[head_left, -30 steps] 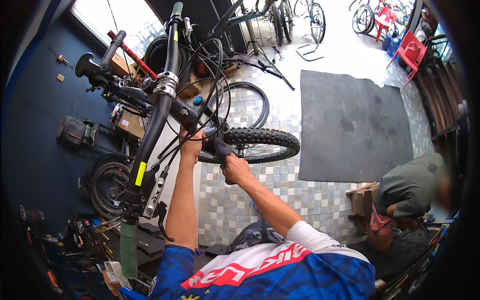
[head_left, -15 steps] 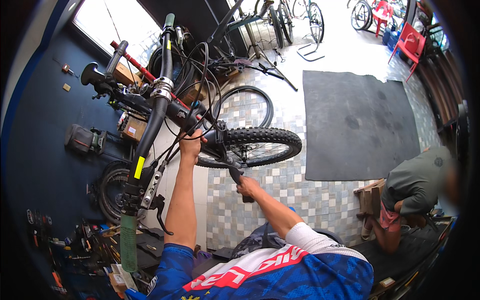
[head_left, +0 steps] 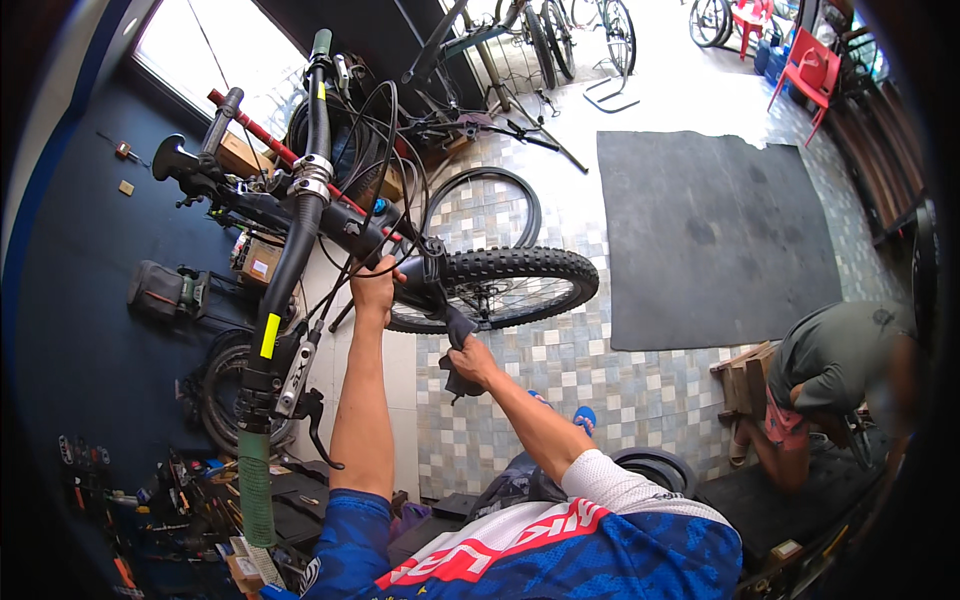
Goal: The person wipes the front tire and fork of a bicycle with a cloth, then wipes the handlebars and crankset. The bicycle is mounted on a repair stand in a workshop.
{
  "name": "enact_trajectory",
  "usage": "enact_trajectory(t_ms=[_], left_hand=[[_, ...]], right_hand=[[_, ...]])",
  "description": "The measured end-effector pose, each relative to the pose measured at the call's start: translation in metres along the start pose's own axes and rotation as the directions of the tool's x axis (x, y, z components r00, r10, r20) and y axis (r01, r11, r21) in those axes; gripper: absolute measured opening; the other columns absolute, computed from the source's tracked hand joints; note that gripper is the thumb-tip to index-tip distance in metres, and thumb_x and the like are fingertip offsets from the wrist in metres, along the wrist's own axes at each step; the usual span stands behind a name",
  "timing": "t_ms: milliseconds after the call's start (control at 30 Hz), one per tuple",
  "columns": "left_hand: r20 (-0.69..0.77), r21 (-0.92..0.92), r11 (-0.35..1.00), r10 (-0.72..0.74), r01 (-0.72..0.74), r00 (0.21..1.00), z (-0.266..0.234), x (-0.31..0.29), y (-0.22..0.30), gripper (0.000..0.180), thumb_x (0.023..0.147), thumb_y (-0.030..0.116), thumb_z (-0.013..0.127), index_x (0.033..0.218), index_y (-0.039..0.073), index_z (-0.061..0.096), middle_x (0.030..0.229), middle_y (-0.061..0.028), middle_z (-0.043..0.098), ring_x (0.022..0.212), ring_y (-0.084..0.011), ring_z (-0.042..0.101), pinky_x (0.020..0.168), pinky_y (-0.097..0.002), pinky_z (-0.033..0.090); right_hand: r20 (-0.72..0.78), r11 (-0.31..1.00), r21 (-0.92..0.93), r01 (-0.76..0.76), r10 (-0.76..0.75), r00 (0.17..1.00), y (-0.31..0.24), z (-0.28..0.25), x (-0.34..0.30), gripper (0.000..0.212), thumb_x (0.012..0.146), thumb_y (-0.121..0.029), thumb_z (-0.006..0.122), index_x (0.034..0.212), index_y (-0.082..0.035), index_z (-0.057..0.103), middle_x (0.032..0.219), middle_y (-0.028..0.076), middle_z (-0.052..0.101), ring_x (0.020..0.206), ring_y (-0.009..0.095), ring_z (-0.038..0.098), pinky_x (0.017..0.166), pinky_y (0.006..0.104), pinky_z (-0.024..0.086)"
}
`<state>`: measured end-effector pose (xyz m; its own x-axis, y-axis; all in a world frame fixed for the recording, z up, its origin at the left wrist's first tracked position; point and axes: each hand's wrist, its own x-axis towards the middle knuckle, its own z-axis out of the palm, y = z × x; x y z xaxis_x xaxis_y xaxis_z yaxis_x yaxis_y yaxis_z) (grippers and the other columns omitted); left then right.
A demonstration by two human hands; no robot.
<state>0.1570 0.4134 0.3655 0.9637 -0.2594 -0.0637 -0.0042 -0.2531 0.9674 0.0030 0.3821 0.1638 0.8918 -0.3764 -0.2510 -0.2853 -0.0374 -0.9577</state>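
Observation:
A black mountain bike is held up in front of me, its handlebar running up the left side and its knobby front wheel pointing right. My left hand is closed around the front fork near its upper end, behind hanging cables; part of the grip is hidden. A dark cloth is bunched in my right hand. Its upper part touches the lower fork leg beside the wheel, and a loose end hangs below my fingers.
A loose tire lies on the tiled floor beyond the wheel. Farther right is a black mat. A person sits bent over at the lower right, by a wooden stool. Tools crowd the lower left.
My right hand has moved up and left along the fork leg with the cloth, which now bunches differently. My left hand keeps its grip. The whole view has shifted slightly.

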Motion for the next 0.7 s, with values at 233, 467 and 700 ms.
enact_trajectory(t_ms=[233, 467, 700], left_hand=[[0.006, -0.037, 0.999, 0.038, -0.037, 0.999, 0.002, -0.004, 0.004, 0.014, 0.087, 0.007, 0.063, 0.099, 0.000, 0.062, 0.067, -0.0051, 0.057, 0.054, -0.0142, 0.058, 0.053, -0.0296, 0.051], [-0.001, -0.036, 0.998, 0.059, -0.058, 0.998, 0.003, -0.008, 0.006, 0.014, 0.087, 0.007, 0.063, 0.100, 0.001, 0.064, 0.069, -0.0047, 0.059, 0.055, -0.0139, 0.059, 0.052, -0.0297, 0.051], [0.014, -0.047, 0.995, 0.089, -0.088, 0.996, 0.003, -0.004, 0.002, 0.016, 0.086, 0.008, 0.062, 0.100, 0.001, 0.065, 0.073, -0.0046, 0.061, 0.056, -0.0136, 0.060, 0.053, -0.0289, 0.051]], right_hand=[[-0.209, 0.970, 0.203, 0.132, -0.089, 0.974, -0.023, -0.005, 0.004, 0.058, 0.087, -0.022, 0.060, 0.143, -0.012, 0.052, 0.128, 0.028, 0.064, 0.121, 0.044, 0.060, 0.103, 0.0438, 0.047], [-0.214, 0.912, 0.379, 0.159, -0.081, 0.973, -0.053, -0.014, 0.004, 0.053, 0.087, -0.012, 0.059, 0.138, 0.000, 0.053, 0.133, 0.015, 0.061, 0.126, 0.026, 0.057, 0.108, 0.0323, 0.041], [-0.237, 0.821, 0.546, 0.168, -0.041, 0.971, -0.050, 0.001, 0.004, 0.051, 0.085, -0.010, 0.058, 0.135, 0.001, 0.056, 0.128, 0.009, 0.062, 0.119, 0.019, 0.057, 0.104, 0.0295, 0.043]])
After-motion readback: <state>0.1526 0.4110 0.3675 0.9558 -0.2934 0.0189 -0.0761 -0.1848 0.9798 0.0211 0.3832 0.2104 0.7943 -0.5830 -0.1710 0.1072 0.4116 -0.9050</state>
